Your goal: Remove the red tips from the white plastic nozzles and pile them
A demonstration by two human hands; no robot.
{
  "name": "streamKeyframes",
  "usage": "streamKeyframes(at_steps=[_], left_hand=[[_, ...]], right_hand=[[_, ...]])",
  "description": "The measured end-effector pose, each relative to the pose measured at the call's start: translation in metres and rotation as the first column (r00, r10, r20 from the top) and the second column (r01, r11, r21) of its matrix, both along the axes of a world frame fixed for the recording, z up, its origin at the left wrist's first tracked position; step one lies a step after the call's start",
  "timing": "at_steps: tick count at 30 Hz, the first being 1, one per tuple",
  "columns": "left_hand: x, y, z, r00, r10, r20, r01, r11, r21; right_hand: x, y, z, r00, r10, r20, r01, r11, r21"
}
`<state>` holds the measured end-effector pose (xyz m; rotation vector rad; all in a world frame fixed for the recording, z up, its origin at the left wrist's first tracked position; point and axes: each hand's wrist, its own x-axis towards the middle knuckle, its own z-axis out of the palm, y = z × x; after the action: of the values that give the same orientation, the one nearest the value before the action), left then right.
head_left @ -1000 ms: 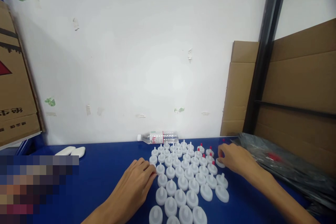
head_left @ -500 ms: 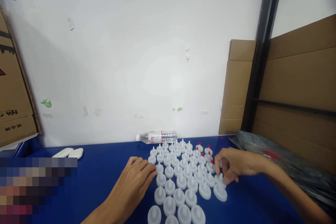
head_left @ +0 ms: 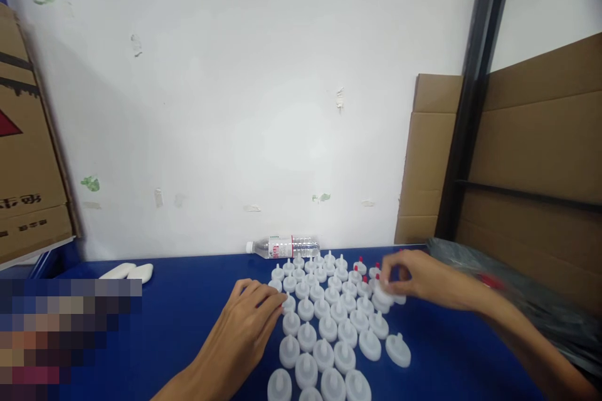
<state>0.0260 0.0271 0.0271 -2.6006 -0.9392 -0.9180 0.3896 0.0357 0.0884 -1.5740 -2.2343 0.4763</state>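
Many white plastic nozzle caps [head_left: 331, 293], round with a spout on top, stand spout-up in loose rows. Several at the far right carry small red tips [head_left: 365, 279] on their spouts. My right hand [head_left: 408, 276], thumb and fingers pinched, grips a white nozzle cap [head_left: 383, 298] beside the red-tipped ones; this cap is slightly blurred. At the left edge of the group my left hand [head_left: 244, 319] has its fingers drawn together next to another cap. A speck of red shows at its fingertips, apparently a small red tip; the rest of its grip is hidden.
A clear plastic bottle [head_left: 285, 247] lies against the white wall behind the caps. Two white oval pieces [head_left: 141, 273] rest on the blue table [head_left: 188, 291] at left. Dark plastic sheeting [head_left: 512, 301] is at right, with cardboard [head_left: 426, 163] and a black post behind.
My right hand has lifted a white nozzle cap from the right edge and moved it away from me, toward the red-tipped ones. My left hand has stayed nearly in place.
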Motion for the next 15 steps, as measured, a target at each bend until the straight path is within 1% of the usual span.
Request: streamKeyframes(at_steps=[1, 3, 4, 5, 7, 9, 12, 15], left_hand=[[0.000, 0.000, 0.000, 1.000, -0.003, 0.006, 0.003, 1.000, 0.002], [0.000, 0.000, 0.000, 1.000, -0.002, 0.020, 0.002, 1.000, 0.007], [-0.001, 0.000, 0.000, 1.000, -0.003, 0.027, 0.003, 1.000, 0.014], [-0.001, 0.000, 0.000, 0.999, -0.003, 0.033, 0.002, 1.000, 0.021], [-0.001, -0.001, 0.000, 0.999, -0.007, 0.039, 0.005, 0.999, 0.047], [0.000, -0.003, 0.001, 0.999, -0.027, 0.033, 0.024, 0.997, 0.075], [0.004, -0.009, 0.000, 0.997, -0.072, 0.040, 0.067, 0.993, 0.098], [0.008, -0.016, -0.004, 0.991, -0.123, 0.056, 0.114, 0.983, 0.143]], right_hand=[[-0.004, 0.000, 0.002, 0.998, -0.062, -0.022, 0.064, 0.991, 0.114], [-0.015, 0.000, 0.001, 0.985, -0.147, -0.094, 0.169, 0.939, 0.300], [-0.022, 0.000, -0.001, 0.980, -0.152, -0.127, 0.189, 0.913, 0.361], [-0.030, -0.001, -0.004, 0.980, -0.133, -0.146, 0.181, 0.898, 0.401], [-0.046, -0.004, -0.012, 0.990, -0.052, -0.130, 0.104, 0.896, 0.432], [-0.062, -0.010, -0.020, 0.997, 0.048, -0.063, -0.013, 0.883, 0.469], [-0.082, -0.020, -0.030, 0.983, 0.181, 0.029, -0.168, 0.828, 0.534], [-0.094, -0.028, -0.036, 0.960, 0.269, 0.076, -0.264, 0.783, 0.563]])
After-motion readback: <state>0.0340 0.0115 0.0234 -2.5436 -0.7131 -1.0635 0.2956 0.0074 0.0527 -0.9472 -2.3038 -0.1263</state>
